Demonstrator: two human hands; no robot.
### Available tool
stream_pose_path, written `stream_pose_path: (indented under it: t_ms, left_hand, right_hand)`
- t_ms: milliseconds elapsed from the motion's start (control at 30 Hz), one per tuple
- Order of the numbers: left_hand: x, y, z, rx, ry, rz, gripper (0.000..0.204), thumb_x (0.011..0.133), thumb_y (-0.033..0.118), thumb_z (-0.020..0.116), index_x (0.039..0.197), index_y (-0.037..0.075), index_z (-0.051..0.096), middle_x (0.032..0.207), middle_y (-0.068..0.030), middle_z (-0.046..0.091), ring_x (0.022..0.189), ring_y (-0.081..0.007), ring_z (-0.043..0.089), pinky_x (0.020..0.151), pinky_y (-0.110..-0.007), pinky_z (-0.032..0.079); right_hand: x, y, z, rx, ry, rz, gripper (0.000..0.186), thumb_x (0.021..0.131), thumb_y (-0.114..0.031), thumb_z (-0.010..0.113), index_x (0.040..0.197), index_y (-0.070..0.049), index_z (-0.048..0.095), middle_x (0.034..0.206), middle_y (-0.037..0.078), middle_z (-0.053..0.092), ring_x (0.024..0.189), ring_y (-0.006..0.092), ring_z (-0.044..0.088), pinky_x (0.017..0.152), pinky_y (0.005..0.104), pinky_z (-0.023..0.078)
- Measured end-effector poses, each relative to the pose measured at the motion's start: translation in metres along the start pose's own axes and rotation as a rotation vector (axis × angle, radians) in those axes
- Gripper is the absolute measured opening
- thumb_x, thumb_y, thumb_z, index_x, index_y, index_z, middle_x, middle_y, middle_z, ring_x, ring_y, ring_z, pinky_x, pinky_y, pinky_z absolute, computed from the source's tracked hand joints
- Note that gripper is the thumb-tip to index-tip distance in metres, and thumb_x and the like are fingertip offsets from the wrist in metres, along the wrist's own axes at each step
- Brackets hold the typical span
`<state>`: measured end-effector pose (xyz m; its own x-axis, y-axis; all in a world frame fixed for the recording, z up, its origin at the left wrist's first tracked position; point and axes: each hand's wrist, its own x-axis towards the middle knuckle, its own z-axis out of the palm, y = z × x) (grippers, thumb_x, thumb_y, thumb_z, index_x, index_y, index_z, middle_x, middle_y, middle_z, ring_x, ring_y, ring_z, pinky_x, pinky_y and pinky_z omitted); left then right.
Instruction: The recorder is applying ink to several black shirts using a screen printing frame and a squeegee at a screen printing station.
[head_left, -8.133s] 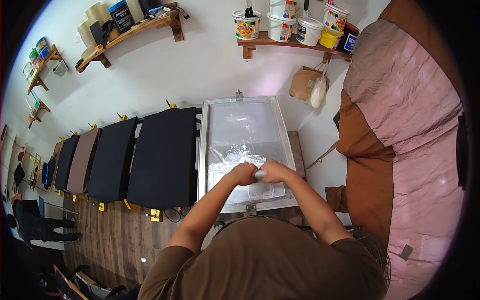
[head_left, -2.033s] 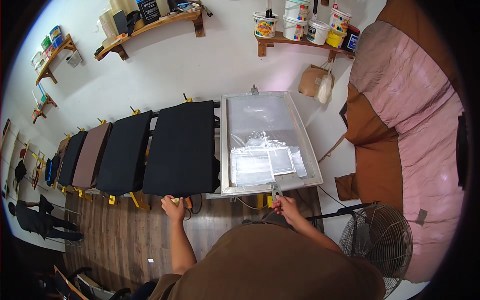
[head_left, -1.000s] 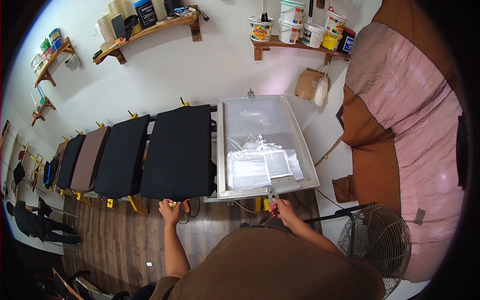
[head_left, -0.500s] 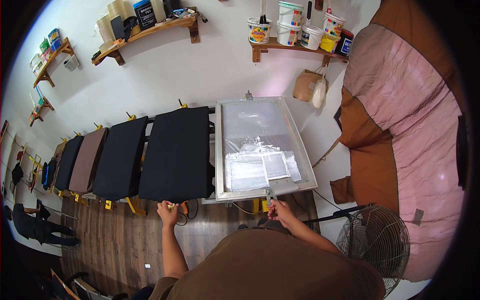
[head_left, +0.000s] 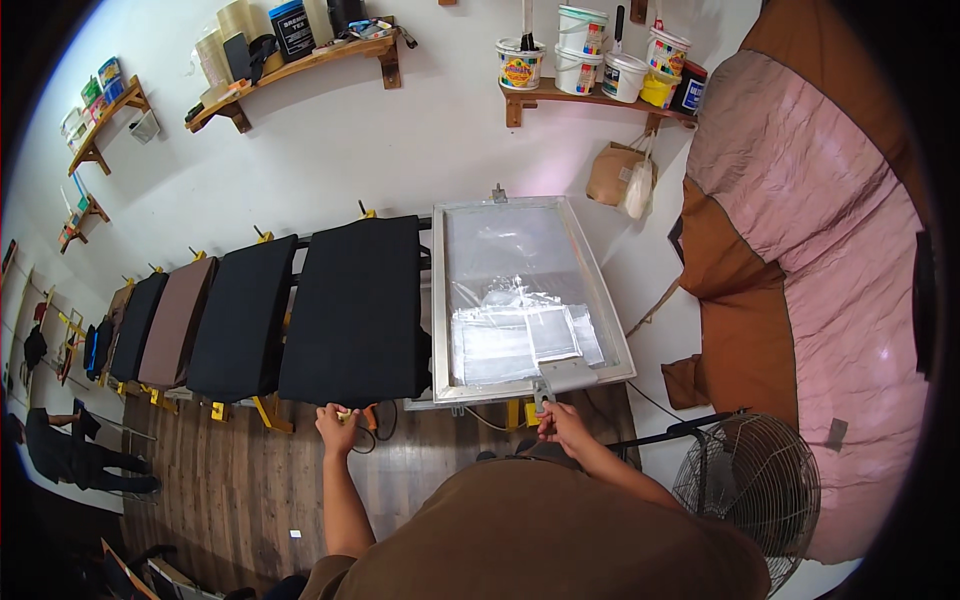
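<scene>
My left hand (head_left: 336, 428) is closed on a small yellowish knob (head_left: 346, 412) at the front edge of a black fabric-covered platen (head_left: 350, 305). My right hand (head_left: 560, 425) grips a metal clamp fitting (head_left: 543, 393) at the front of a framed screen (head_left: 617, 345), beside that platen. The screen's mesh (head_left: 500, 250) is pale grey, with glossy white patches of ink over its lower part. A metal squeegee (head_left: 570, 374) rests across its front right corner.
A row of dark and brown platens (head_left: 175, 320) runs leftward. Shelves with tubs (head_left: 578, 70) hang above. A standing fan (head_left: 745, 490) and pink-and-brown fabric (head_left: 830, 300) are at right. Another person (head_left: 60, 445) bends at far left. A cable (head_left: 385, 430) hangs below the platens.
Eight seconds ago both my hands held the squeegee over the screen; now they are apart at the front edges and the squeegee rests on the screen. The last second shows little change.
</scene>
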<state>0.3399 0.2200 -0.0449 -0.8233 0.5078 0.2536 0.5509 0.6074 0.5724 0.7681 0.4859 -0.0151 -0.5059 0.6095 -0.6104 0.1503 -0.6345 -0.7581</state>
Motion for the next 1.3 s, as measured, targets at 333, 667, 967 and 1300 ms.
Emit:
stream_pose_path:
  t_ms: [333, 667, 967, 1300]
  left_hand:
    - [0.0, 0.005, 0.003, 0.047, 0.089, 0.006, 0.035, 0.077, 0.025, 0.082, 0.087, 0.006, 0.055, 0.097, -0.0166, 0.056, 0.089, -0.0364, 0.059, 0.078, -0.045, 0.048]
    - [0.005, 0.005, 0.005, -0.035, 0.057, -0.088, 0.034, 0.08, 0.025, 0.078, 0.085, 0.004, 0.053, 0.093, -0.0176, 0.056, 0.085, -0.038, 0.058, 0.076, -0.046, 0.047]
    - [0.006, -0.011, 0.008, -0.089, 0.006, -0.063, 0.011, 0.087, 0.007, 0.065, 0.086, 0.005, 0.054, 0.091, -0.0151, 0.055, 0.082, -0.0342, 0.058, 0.076, -0.042, 0.047]
    - [0.004, -0.006, 0.002, -0.077, -0.069, -0.112, 0.022, 0.089, 0.021, 0.07, 0.086, 0.005, 0.056, 0.096, -0.0165, 0.053, 0.088, -0.0356, 0.055, 0.082, -0.044, 0.045]
  right_hand:
    - [-0.001, -0.002, 0.001, 0.009, -0.004, -0.005, 0.037, 0.099, -0.038, 0.057, 0.101, -0.002, 0.062, 0.071, 0.004, 0.059, 0.067, 0.0154, 0.061, 0.065, 0.0349, 0.053]
    - [0.001, 0.0, -0.002, -0.008, -0.004, -0.025, 0.034, 0.1, -0.037, 0.057, 0.1, -0.003, 0.062, 0.071, 0.004, 0.059, 0.068, 0.0152, 0.061, 0.065, 0.0349, 0.053]
    - [-0.002, -0.001, 0.001, -0.034, 0.011, -0.042, 0.033, 0.101, -0.036, 0.056, 0.098, -0.003, 0.063, 0.071, 0.005, 0.06, 0.066, 0.0149, 0.06, 0.064, 0.0332, 0.053]
    - [0.0, 0.004, 0.004, -0.038, 0.05, -0.087, 0.034, 0.101, -0.035, 0.056, 0.094, -0.003, 0.065, 0.07, 0.004, 0.06, 0.062, 0.0144, 0.058, 0.062, 0.0305, 0.052]
